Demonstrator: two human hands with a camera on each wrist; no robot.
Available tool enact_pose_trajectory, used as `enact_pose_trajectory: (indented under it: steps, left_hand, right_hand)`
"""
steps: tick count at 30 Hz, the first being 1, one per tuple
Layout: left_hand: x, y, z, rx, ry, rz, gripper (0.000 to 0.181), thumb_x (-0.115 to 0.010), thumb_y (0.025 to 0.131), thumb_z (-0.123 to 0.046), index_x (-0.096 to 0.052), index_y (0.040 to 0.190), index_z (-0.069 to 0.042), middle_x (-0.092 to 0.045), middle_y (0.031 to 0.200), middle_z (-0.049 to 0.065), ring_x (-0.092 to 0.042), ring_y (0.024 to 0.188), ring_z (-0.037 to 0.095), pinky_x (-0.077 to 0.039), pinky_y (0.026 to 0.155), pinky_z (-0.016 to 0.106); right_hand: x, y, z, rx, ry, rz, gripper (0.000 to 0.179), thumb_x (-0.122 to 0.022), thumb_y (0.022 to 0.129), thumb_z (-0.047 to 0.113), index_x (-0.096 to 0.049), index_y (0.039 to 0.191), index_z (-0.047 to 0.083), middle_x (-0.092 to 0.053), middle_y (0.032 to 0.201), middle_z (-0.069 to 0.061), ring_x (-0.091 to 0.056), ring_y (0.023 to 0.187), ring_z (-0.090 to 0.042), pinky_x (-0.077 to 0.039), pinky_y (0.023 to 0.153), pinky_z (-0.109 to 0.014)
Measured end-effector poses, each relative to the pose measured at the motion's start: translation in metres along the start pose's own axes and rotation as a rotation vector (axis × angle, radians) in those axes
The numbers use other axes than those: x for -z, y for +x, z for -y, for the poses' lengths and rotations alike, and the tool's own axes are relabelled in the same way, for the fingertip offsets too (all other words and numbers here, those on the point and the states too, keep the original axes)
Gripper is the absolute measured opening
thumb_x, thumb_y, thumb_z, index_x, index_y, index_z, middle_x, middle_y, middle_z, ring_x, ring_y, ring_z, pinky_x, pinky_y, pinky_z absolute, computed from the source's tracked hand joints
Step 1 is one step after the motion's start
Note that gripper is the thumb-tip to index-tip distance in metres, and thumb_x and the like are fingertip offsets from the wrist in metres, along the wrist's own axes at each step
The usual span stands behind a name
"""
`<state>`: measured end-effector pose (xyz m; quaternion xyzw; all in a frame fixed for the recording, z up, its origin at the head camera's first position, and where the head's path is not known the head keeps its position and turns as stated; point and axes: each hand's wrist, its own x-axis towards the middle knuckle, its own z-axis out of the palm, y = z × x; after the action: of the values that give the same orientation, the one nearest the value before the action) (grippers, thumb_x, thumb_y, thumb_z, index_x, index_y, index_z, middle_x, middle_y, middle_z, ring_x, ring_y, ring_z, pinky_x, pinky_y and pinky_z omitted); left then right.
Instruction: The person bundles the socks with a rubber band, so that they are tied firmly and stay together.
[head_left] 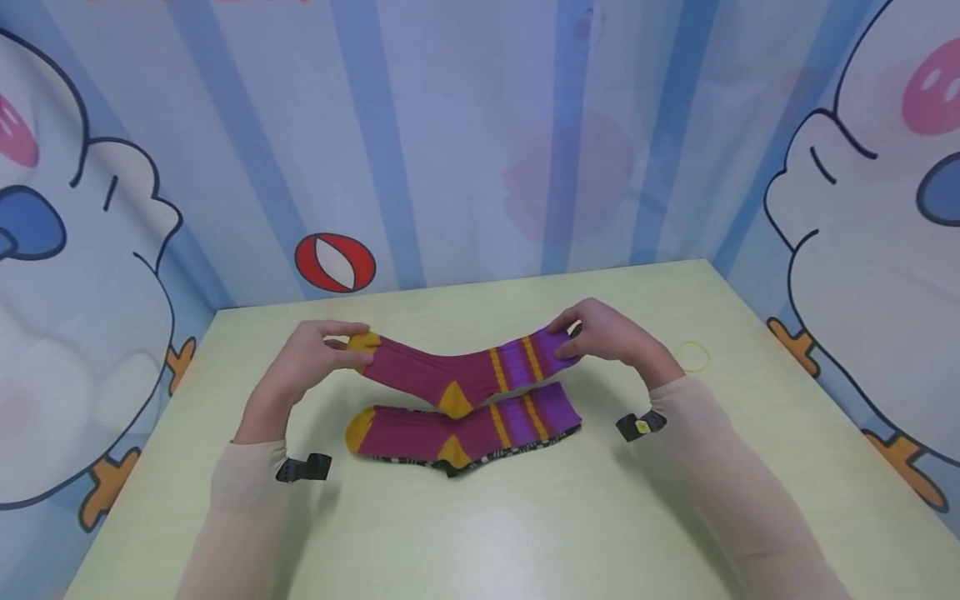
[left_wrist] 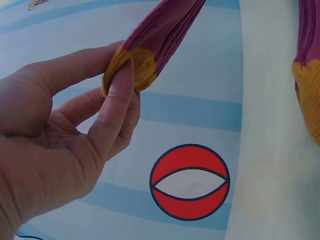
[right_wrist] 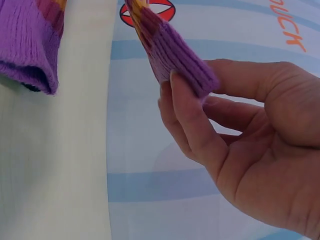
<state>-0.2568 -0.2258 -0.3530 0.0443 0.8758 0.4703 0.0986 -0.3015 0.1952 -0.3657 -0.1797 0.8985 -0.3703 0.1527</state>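
A maroon sock [head_left: 431, 369] with yellow toe and heel and a purple striped cuff is stretched between both hands, sagging in the middle. My left hand [head_left: 303, 358] pinches its yellow toe [left_wrist: 142, 67] between thumb and fingers. At the other end my right hand [head_left: 607, 333] pinches the purple cuff [right_wrist: 175, 57]. Just in front of it lies a second, matching sock [head_left: 420, 435] on the table, flat, toe to the left, with a dark patterned edge showing beneath it. The held sock's heel overlaps this lower one in the head view.
The pale table [head_left: 480, 533] ends at a striped backdrop [head_left: 465, 150] printed with white cartoon figures and a red ball. On the table's right side, beyond the right wrist, is a thin yellow ring [head_left: 696, 357]. Each wrist wears a small black device.
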Motion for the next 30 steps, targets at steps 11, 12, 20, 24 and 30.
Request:
enact_pose_trajectory:
  steps: [11, 12, 20, 24, 30]
  left_hand:
    - [-0.009, -0.022, -0.014, -0.067, 0.178, 0.079, 0.053, -0.077, 0.089, -0.013, -0.059, 0.137, -0.003, -0.053, 0.135, 0.017, -0.06, 0.111, 0.033, -0.054, 0.088, 0.045]
    - [-0.009, -0.022, -0.016, -0.069, 0.189, 0.083, 0.053, -0.077, 0.088, -0.012, -0.059, 0.137, -0.002, -0.053, 0.135, 0.017, -0.061, 0.11, 0.033, -0.054, 0.087, 0.044]
    - [-0.009, -0.015, -0.009, -0.049, 0.231, 0.168, 0.055, -0.077, 0.088, -0.009, -0.058, 0.139, -0.004, -0.057, 0.128, 0.015, -0.062, 0.104, 0.029, -0.053, 0.087, 0.048]
    - [-0.013, -0.013, 0.001, -0.02, 0.247, 0.226, 0.057, -0.077, 0.087, -0.009, -0.057, 0.14, -0.005, -0.056, 0.129, 0.016, -0.057, 0.111, 0.034, -0.053, 0.088, 0.048]
    - [-0.016, -0.01, 0.016, -0.05, 0.25, 0.29, 0.05, -0.077, 0.085, -0.001, -0.061, 0.133, -0.006, -0.055, 0.124, 0.019, -0.057, 0.104, 0.033, -0.055, 0.082, 0.042]
  right_hand:
    - [0.005, -0.019, -0.009, -0.006, -0.007, 0.104, 0.037, -0.073, 0.088, 0.005, -0.067, 0.122, -0.005, -0.069, 0.11, -0.016, -0.067, 0.092, -0.024, -0.057, 0.075, -0.034]
    - [0.005, -0.02, -0.009, -0.008, -0.013, 0.11, 0.037, -0.073, 0.088, 0.005, -0.067, 0.122, -0.005, -0.069, 0.11, -0.016, -0.067, 0.092, -0.024, -0.057, 0.075, -0.033]
    - [0.004, -0.022, -0.007, 0.013, -0.035, 0.203, 0.034, -0.073, 0.086, 0.001, -0.069, 0.119, -0.005, -0.069, 0.106, -0.014, -0.066, 0.091, -0.022, -0.058, 0.073, -0.033]
    - [-0.004, -0.021, -0.008, 0.012, -0.046, 0.235, 0.034, -0.073, 0.084, -0.001, -0.068, 0.118, -0.005, -0.068, 0.105, -0.014, -0.066, 0.089, -0.021, -0.058, 0.072, -0.032]
    - [-0.017, -0.018, -0.011, 0.003, -0.054, 0.247, 0.034, -0.075, 0.082, -0.001, -0.067, 0.114, -0.006, -0.066, 0.104, -0.015, -0.066, 0.087, -0.021, -0.058, 0.07, -0.032]
